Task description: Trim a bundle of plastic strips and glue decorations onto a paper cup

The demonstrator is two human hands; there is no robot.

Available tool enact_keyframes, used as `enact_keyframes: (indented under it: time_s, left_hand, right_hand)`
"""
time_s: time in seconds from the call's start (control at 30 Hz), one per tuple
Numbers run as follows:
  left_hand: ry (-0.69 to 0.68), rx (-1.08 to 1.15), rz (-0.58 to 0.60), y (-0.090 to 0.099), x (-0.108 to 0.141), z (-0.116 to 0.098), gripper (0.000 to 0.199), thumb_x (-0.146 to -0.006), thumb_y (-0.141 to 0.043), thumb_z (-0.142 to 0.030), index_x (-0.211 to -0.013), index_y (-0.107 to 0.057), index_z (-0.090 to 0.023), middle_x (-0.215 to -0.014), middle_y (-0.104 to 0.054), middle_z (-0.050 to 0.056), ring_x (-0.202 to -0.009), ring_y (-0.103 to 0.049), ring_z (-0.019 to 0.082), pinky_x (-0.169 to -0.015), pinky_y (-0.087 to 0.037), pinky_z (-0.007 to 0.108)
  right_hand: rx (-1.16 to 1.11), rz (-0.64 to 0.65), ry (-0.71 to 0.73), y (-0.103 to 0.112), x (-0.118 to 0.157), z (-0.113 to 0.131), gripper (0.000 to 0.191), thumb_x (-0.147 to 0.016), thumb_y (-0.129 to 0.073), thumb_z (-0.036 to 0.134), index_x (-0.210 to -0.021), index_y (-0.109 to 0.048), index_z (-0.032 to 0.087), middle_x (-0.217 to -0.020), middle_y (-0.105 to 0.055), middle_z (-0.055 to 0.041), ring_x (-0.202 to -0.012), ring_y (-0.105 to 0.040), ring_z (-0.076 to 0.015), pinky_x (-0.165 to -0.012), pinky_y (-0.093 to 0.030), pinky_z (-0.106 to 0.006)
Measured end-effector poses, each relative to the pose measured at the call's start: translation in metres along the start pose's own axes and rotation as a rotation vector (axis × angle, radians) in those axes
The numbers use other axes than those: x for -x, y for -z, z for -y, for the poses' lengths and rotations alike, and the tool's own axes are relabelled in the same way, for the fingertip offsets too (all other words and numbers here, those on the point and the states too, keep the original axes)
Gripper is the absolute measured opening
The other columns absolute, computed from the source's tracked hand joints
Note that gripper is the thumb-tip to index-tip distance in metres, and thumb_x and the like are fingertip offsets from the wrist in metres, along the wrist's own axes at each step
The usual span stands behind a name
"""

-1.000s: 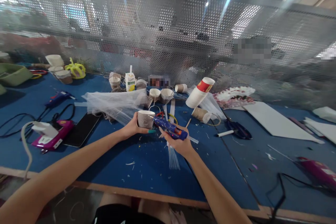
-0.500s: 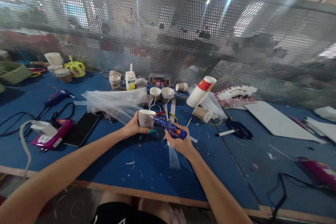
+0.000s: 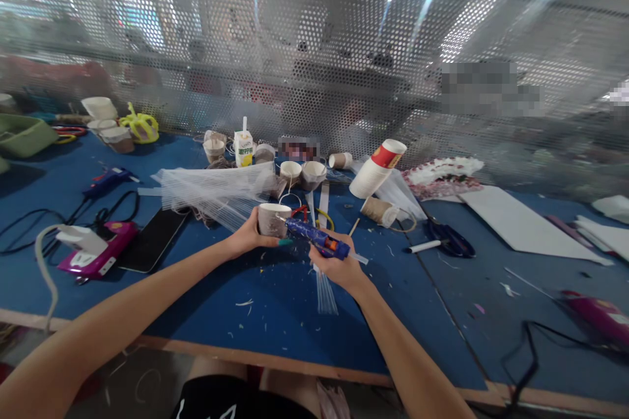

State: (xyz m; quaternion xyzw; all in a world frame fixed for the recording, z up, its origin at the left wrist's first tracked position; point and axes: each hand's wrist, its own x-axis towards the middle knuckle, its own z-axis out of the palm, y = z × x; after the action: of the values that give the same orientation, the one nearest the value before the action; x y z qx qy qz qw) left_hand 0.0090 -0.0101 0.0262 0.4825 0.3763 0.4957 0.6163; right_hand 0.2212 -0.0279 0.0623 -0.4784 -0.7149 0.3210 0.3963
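A pale, grey-sided cup (image 3: 272, 221) is upright in my left hand (image 3: 249, 236), whose fingers wrap round its left side and thumb lies along its base. My right hand (image 3: 339, 265) grips a blue glue gun (image 3: 314, 237) with a clear stick out of its back end. The gun's nozzle touches or nearly touches the cup's right side. Behind the cup are two more cups (image 3: 313, 173). Clear plastic strips (image 3: 211, 188) lie to the left, and more strips (image 3: 326, 291) lie under my right hand.
On the blue table (image 3: 255, 321), a phone (image 3: 154, 239), a purple power strip (image 3: 101, 252) and a second glue gun (image 3: 109, 181) sit left. Stacked cups (image 3: 373, 173), a twine roll (image 3: 378, 211), scissors (image 3: 449, 239) and white board (image 3: 525, 222) lie right. A perforated metal screen (image 3: 344, 65) stands behind.
The cup and the glue gun have shifted very slightly in view; both hands keep the same hold.
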Motion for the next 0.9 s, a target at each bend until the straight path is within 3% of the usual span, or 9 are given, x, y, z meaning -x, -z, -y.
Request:
enact_keyframes:
  time_s: [0.27,0.53,0.9]
  left_hand:
    - [0.023,0.004,0.002,-0.001,0.0,-0.002,0.076,-0.05,-0.082,-0.016,-0.113,-0.04,-0.018,-0.106,-0.058,0.008,-0.098,-0.058,0.025,-0.092,-0.045,0.046]
    - [0.046,0.027,-0.021,-0.005,0.003,-0.009,0.075,-0.048,-0.082,-0.015,-0.111,-0.042,-0.017,-0.105,-0.061,0.009,-0.101,-0.058,0.027,-0.093,-0.043,0.048]
    - [0.053,0.013,-0.034,-0.006,0.003,-0.009,0.076,-0.049,-0.081,-0.014,-0.114,-0.041,-0.016,-0.109,-0.059,0.011,-0.106,-0.056,0.029,-0.095,-0.041,0.049]
  right_hand:
    - [0.084,0.037,0.081,0.002,0.001,0.003,0.02,-0.063,-0.051,0.02,-0.053,-0.034,0.021,-0.049,-0.038,0.005,-0.046,-0.034,-0.008,-0.044,-0.031,-0.021]
    - [0.123,0.055,0.086,0.003,0.002,0.014,0.019,-0.062,-0.048,0.018,-0.051,-0.033,0.02,-0.048,-0.036,0.0055,-0.045,-0.033,-0.0074,-0.044,-0.029,-0.021]
    - [0.139,0.114,0.064,0.006,0.002,0.01,0.018,-0.062,-0.047,0.018,-0.052,-0.033,0.02,-0.048,-0.037,0.0054,-0.045,-0.033,-0.0076,-0.045,-0.029,-0.021]
